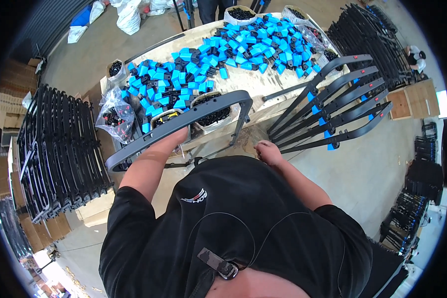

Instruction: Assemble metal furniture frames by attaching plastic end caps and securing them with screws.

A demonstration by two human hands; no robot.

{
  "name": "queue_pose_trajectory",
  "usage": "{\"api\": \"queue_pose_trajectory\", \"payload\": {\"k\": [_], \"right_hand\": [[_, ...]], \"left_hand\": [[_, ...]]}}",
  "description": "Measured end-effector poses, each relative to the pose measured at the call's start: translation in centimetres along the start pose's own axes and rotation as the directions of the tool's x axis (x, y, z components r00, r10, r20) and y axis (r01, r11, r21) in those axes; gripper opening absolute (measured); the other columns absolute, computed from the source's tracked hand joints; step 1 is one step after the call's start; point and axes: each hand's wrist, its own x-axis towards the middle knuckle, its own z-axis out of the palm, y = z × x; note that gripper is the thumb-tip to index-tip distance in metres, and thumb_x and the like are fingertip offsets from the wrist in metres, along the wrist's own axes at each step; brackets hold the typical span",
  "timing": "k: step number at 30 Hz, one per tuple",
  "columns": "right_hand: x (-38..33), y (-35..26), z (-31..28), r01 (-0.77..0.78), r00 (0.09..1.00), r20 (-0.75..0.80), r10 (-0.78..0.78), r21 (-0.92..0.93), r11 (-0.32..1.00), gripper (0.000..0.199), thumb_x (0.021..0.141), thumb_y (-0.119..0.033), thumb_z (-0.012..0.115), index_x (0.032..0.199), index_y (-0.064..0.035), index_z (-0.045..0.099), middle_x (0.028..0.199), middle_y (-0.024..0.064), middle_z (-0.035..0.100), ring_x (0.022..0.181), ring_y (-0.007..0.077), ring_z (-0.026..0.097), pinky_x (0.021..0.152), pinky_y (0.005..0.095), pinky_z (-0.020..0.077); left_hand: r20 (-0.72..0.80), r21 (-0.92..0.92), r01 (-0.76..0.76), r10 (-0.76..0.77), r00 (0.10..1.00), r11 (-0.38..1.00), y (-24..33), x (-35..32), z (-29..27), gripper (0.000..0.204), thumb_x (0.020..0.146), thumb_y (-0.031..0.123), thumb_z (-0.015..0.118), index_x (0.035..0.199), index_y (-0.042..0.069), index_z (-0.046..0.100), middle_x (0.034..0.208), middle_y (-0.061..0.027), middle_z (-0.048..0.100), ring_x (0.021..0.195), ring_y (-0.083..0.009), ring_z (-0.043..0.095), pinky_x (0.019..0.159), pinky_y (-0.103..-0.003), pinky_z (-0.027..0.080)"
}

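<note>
A black curved tubular frame (184, 116) stands in front of my chest, its long bar sloping from lower left to upper right. My left hand (180, 136) reaches beneath that bar, beside an open bag (218, 127) of small black parts; the bar hides its fingers. A yellow and black object (165, 119) shows in a container just beyond the bar. My right hand (269, 152) is closed near my belly, right of the frame's lower rail; whatever it holds, if anything, is hidden. Close by on its right lean several black frames (342, 119) with blue pieces on them.
A wooden table (263, 82) ahead carries heaped blue and black plastic pieces (243, 47). Bags of black parts (115, 69) stand along its edges, with a clear plastic bag (115, 116) at left. Stacked black frames (60, 149) rise at left, others (367, 39) far right. Someone's legs (211, 10) show beyond the table.
</note>
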Motion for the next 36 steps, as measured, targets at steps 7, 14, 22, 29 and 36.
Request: {"api": "queue_pose_trajectory", "payload": {"k": [7, 14, 22, 29, 36], "right_hand": [[0.1, -2.6, 4.1, 0.181, 0.982, 0.111, -0.154, -0.312, 0.933, 0.018, 0.095, -0.022, 0.066, 0.094, -0.0042, 0.069, 0.077, 0.0012, 0.062, 0.069, 0.0103, 0.058, 0.063, 0.0272, 0.0479], [-0.6, -3.4, 7.7, 0.111, 0.994, 0.065, -0.092, -0.461, 0.88, 0.019, 0.096, -0.023, 0.065, 0.096, -0.0035, 0.068, 0.077, 0.0002, 0.062, 0.068, 0.0096, 0.057, 0.063, 0.0267, 0.0469], [-1.3, -4.8, 10.6, 0.051, 0.998, 0.037, -0.042, -0.308, 0.95, 0.018, 0.097, -0.021, 0.063, 0.099, -0.0031, 0.065, 0.072, 0.0, 0.058, 0.062, 0.0098, 0.054, 0.058, 0.0268, 0.0452], [0.8, -2.2, 10.2, 0.119, 0.991, 0.093, -0.095, -0.3, 0.947, 0.02, 0.096, -0.022, 0.065, 0.099, -0.0023, 0.069, 0.073, 0.0007, 0.06, 0.062, 0.011, 0.054, 0.058, 0.0288, 0.0448], [0.1, -1.8, 9.6, 0.068, 0.997, 0.05, -0.061, -0.163, 0.984, 0.021, 0.094, -0.022, 0.064, 0.1, -0.0026, 0.069, 0.075, 0.001, 0.06, 0.063, 0.0108, 0.053, 0.055, 0.0296, 0.0422]], "left_hand": [[0.076, -0.192, 0.037, -0.022, 0.997, 0.981, -1.4, -1.1, -0.2, 0.041, 0.1, 0.029, 0.043, 0.133, 0.015, 0.063, 0.135, -0.0163, 0.064, 0.122, -0.0361, 0.063, 0.101, -0.051, 0.05], [0.152, -0.179, -0.188, 0.216, 0.965, 0.966, -3.5, 1.0, 1.4, 0.042, 0.101, 0.034, 0.042, 0.127, 0.011, 0.066, 0.13, -0.0202, 0.065, 0.119, -0.0378, 0.064, 0.1, -0.049, 0.051], [0.081, -0.513, -0.002, 0.05, 0.995, 0.858, -3.1, -0.1, 2.1, 0.047, 0.102, 0.041, 0.04, 0.126, 0.009, 0.065, 0.129, -0.0215, 0.065, 0.115, -0.0401, 0.065, 0.097, -0.051, 0.052], [0.119, 0.135, -0.213, 0.198, 0.973, 0.968, -3.3, 3.2, 5.4, 0.04, 0.104, 0.03, 0.038, 0.123, 0.006, 0.065, 0.124, -0.0208, 0.068, 0.112, -0.0386, 0.067, 0.095, -0.05, 0.053], [0.007, -0.288, -0.094, 0.1, 0.995, 0.953, -1.8, -1.9, -1.8, 0.035, 0.099, 0.025, 0.044, 0.115, 0.007, 0.07, 0.124, -0.02, 0.066, 0.114, -0.04, 0.064, 0.096, -0.048, 0.054]]}}
